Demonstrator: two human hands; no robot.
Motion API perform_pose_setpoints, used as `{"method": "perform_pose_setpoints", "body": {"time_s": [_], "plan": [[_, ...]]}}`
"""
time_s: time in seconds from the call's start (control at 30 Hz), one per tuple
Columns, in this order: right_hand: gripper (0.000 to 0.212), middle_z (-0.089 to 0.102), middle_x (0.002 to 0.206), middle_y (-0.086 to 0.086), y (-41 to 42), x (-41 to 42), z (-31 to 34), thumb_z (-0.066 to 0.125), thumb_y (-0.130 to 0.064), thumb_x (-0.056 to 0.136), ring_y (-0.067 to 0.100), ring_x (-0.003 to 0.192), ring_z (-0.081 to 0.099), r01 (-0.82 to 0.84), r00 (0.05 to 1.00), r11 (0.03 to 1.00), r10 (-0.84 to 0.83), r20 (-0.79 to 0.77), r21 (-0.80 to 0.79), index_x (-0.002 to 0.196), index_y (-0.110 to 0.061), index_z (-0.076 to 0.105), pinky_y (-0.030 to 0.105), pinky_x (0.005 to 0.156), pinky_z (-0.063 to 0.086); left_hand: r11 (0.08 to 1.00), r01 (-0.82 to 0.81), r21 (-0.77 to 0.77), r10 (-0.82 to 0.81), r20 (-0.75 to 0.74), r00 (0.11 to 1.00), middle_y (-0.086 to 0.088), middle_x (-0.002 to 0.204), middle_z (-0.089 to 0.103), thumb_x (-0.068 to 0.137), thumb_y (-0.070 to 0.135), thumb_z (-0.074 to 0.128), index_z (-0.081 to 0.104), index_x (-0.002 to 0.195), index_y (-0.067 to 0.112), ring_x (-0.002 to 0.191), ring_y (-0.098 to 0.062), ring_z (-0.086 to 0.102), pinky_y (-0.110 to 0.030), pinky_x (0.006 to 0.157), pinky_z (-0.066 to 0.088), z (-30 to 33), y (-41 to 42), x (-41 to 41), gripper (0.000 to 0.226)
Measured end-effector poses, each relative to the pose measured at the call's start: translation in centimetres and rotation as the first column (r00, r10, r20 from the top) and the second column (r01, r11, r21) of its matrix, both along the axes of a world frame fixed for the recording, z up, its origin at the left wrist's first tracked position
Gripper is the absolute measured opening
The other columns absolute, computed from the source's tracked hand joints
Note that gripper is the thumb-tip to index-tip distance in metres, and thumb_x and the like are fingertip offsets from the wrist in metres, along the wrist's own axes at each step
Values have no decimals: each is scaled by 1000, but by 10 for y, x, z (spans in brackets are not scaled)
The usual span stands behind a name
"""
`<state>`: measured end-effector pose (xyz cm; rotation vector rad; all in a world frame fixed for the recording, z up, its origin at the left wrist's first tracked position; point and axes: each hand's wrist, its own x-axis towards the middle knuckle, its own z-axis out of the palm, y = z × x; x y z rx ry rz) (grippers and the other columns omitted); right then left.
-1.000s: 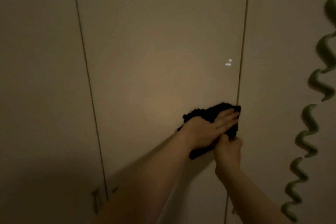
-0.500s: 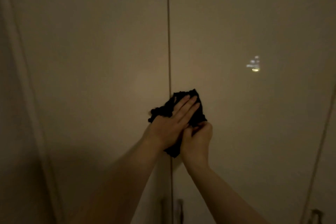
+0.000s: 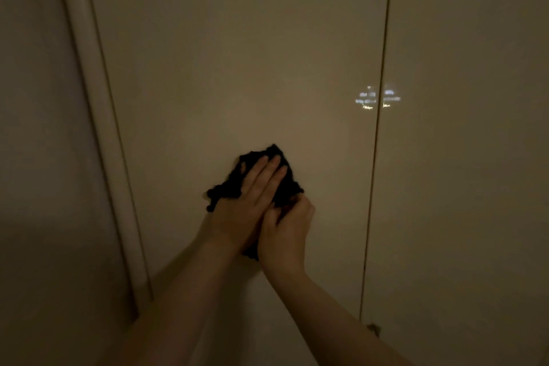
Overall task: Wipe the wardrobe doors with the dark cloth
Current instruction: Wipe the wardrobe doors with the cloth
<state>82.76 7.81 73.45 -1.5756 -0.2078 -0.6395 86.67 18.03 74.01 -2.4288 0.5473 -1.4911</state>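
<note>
The dark cloth (image 3: pixel 230 187) is bunched against a glossy beige wardrobe door (image 3: pixel 237 68), a little below its middle. My left hand (image 3: pixel 252 196) lies flat on the cloth with straight fingers, pressing it to the door. My right hand (image 3: pixel 286 227) sits just below and to the right, its fingers curled around the cloth's lower edge. Much of the cloth is hidden under both hands.
A second door (image 3: pixel 463 157) adjoins on the right across a thin vertical gap (image 3: pixel 377 157). A rounded frame strip (image 3: pixel 98 128) borders the door on the left, with a wall (image 3: pixel 38 157) beyond. A small handle (image 3: pixel 373 328) shows low by the gap. The room is dim.
Both hands and the cloth have slid leftward across the doors, from one door gap past another onto the leftmost door. The view has panned left, and the green spiral object has left the frame.
</note>
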Motion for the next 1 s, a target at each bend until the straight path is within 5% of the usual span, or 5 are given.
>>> {"method": "perform_pose_setpoints", "body": {"time_s": [0.37,0.47,0.7,0.83,1.0], "plan": [[32,60,121,7,-9,-56,33,48,-12,93,19,103,59,-665,746,686,631,-214,-294,124,-5,51,27,90,51,862,-207,-463,170,-121,978,-11,159,18,101,18,30,19,151,4,146,-29,16,-45,119,14,-18,59,-39,53],[46,49,128,0,-36,-70,25,48,-15,95,15,118,47,-733,681,591,645,-347,-337,140,-9,38,7,80,39,627,-137,-767,42,-142,989,-2,159,22,105,22,30,24,153,17,143,-22,29,-44,116,27,-21,41,-58,49],[62,34,151,8,-73,-81,-10,48,-33,96,21,130,42,-722,680,589,510,-526,-362,149,-14,23,24,96,37,130,-84,-988,-78,-94,993,-4,121,58,104,30,29,45,138,19,100,-20,55,-34,86,46,-23,-29,-105,39],[49,58,119,7,-105,-90,-26,50,-28,92,16,96,60,-731,643,621,487,-591,-283,136,-10,38,25,77,49,-200,-227,-953,-315,-157,936,-10,121,63,100,37,37,56,130,20,98,-28,63,-47,90,54,-36,-72,-111,40],[15,65,101,13,-149,-98,-31,45,-20,94,22,82,63,-733,588,672,551,-592,-103,106,-15,51,30,66,52,-519,-458,-722,-625,-45,779,-16,89,68,96,41,48,69,103,4,76,-30,62,-33,59,50,-37,-143,-129,43]]}}
